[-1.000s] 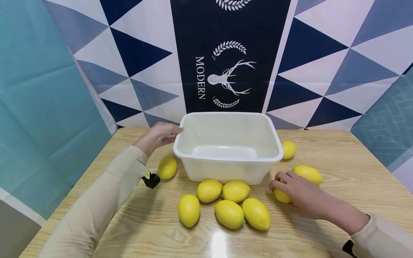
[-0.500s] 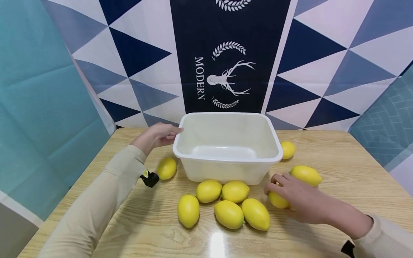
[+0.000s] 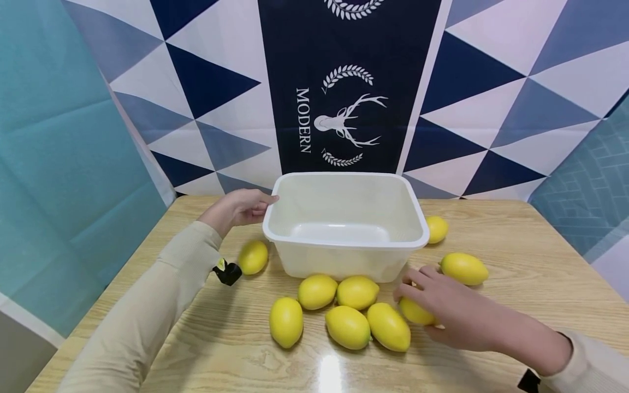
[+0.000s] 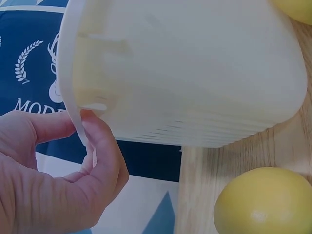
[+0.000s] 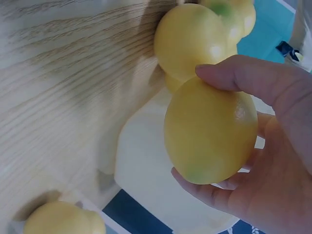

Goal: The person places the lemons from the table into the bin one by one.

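Note:
A white plastic tub (image 3: 339, 261) stands at the back middle of the table, its inside bare. My left hand (image 3: 242, 207) pinches the tub's left rim between thumb and fingers; the left wrist view shows the thumb (image 4: 53, 126) against the rim. My right hand (image 3: 452, 305) grips a yellow lemon (image 3: 415, 312) just in front of the tub's right corner. In the right wrist view the lemon (image 5: 210, 130) sits between thumb and curled fingers, close to another lemon (image 5: 190, 41). Several more lemons, among them one (image 3: 348, 327) near the middle, lie in front of the tub.
One lemon (image 3: 253, 257) lies left of the tub. To the right are a lemon (image 3: 464, 268) beyond my right hand and another (image 3: 437, 229) beside the tub's right wall. A patterned cloth (image 3: 223, 109) hangs behind the wooden table (image 3: 236, 349).
My right hand has moved left with the lemon in its grip, away from the lemon on the right and toward the front group. The left hand keeps its place on the rim.

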Action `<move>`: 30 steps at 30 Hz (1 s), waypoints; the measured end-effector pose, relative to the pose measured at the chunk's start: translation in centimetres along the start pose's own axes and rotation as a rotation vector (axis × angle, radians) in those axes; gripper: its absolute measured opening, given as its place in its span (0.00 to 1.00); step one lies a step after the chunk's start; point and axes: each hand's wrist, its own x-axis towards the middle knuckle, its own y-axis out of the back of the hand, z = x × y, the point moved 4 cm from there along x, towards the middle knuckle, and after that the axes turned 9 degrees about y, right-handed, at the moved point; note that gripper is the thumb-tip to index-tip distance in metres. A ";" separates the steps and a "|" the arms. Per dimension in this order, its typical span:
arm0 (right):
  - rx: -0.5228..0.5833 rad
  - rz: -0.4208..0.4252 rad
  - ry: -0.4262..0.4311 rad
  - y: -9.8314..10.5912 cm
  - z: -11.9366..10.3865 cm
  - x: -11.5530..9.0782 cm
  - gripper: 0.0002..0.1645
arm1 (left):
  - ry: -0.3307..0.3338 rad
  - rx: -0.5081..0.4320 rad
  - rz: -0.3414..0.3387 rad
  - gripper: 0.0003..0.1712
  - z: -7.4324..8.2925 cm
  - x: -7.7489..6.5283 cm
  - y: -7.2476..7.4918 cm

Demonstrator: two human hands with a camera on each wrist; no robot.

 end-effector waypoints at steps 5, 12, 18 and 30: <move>-0.031 0.025 0.030 0.4 -0.7 0.0 0.40 | -0.002 -0.001 0.003 0.16 0.0 -0.1 -0.1; -0.057 0.048 0.053 0.9 -1.3 0.0 0.42 | -0.003 0.001 0.006 0.17 -0.1 -0.2 -0.1; -0.076 0.081 0.087 1.3 -1.6 0.2 0.43 | 0.000 0.008 0.015 0.17 -0.1 -0.1 -0.2; -0.061 0.065 0.122 2.5 -2.0 1.2 0.44 | -0.004 0.002 0.026 0.22 -0.1 0.1 -0.1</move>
